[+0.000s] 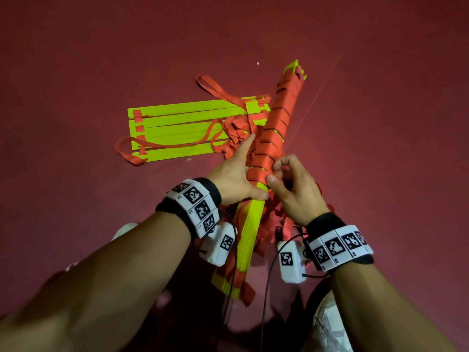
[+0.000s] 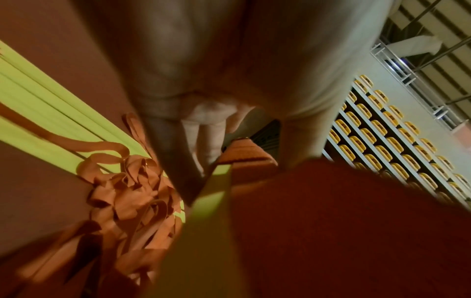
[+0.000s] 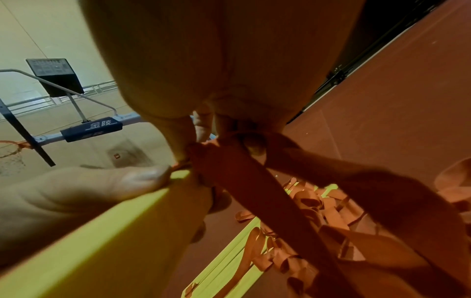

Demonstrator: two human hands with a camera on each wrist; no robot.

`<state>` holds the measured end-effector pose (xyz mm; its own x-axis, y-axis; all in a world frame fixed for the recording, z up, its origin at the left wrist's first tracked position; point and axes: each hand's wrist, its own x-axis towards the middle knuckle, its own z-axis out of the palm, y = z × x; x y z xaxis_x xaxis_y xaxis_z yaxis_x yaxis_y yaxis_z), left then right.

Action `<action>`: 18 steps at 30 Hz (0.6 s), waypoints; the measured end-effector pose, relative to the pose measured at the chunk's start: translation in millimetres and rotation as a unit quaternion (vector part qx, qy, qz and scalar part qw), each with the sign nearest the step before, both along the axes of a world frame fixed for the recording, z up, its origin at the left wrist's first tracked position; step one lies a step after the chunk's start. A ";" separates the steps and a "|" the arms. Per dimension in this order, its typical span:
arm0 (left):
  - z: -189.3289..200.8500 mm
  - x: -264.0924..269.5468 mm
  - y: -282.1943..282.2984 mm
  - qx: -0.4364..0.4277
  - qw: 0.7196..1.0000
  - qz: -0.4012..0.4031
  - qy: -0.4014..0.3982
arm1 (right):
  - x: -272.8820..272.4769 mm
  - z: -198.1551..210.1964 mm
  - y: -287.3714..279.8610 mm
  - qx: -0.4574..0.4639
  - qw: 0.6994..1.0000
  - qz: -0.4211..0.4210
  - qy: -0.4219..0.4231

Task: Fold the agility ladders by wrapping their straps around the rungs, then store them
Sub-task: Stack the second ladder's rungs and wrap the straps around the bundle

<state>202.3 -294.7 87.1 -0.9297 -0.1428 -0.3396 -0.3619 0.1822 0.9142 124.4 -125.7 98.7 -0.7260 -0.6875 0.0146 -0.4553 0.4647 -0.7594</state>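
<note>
Head view shows my left hand [image 1: 233, 179] gripping the rungs [image 1: 250, 224] steady, I think so that my right hand [image 1: 297, 191], pinching the strap [image 1: 278, 115], keeps the wrap tight.

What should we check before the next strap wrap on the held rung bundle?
1. Left hand grips rung bundle: ok.
2. Right hand pinches strap at last wrap: ok.
3. Strap tail below hands free of snags: cannot tell.
4. Bundle's near half wrapped: not ok, bare.
5. Second ladder folded: not ok, flat on floor, loose straps tangled.
</note>
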 end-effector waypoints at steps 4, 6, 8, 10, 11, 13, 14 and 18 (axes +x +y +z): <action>6.3 -0.3 7.1 0.100 0.993 0.016 0.062 | -6.6 9.1 4.6 -0.064 0.993 0.037 -0.093; 10.8 -2.7 9.6 0.136 0.987 0.028 0.085 | -11.5 16.8 4.7 -0.083 0.986 0.059 -0.135; 13.0 -3.7 9.7 0.168 0.981 0.037 0.091 | -13.1 23.7 4.6 -0.111 0.974 0.077 -0.180; 16.0 -2.5 6.5 0.201 0.975 0.040 0.088 | -12.1 28.2 3.6 -0.119 0.971 0.096 -0.184; 17.3 -1.7 4.4 0.216 0.972 0.038 0.085 | -11.8 29.0 2.9 -0.113 0.973 0.104 -0.172; 19.7 0.4 -0.8 0.230 0.970 0.028 0.072 | -12.7 29.6 2.1 -0.100 0.978 0.107 -0.152; 21.1 1.4 -2.3 0.237 0.969 0.022 0.068 | -13.8 29.8 1.9 -0.094 0.980 0.102 -0.141; 26.5 3.7 -2.0 0.238 0.969 0.033 0.050 | -14.5 31.1 1.4 -0.082 0.985 0.080 -0.128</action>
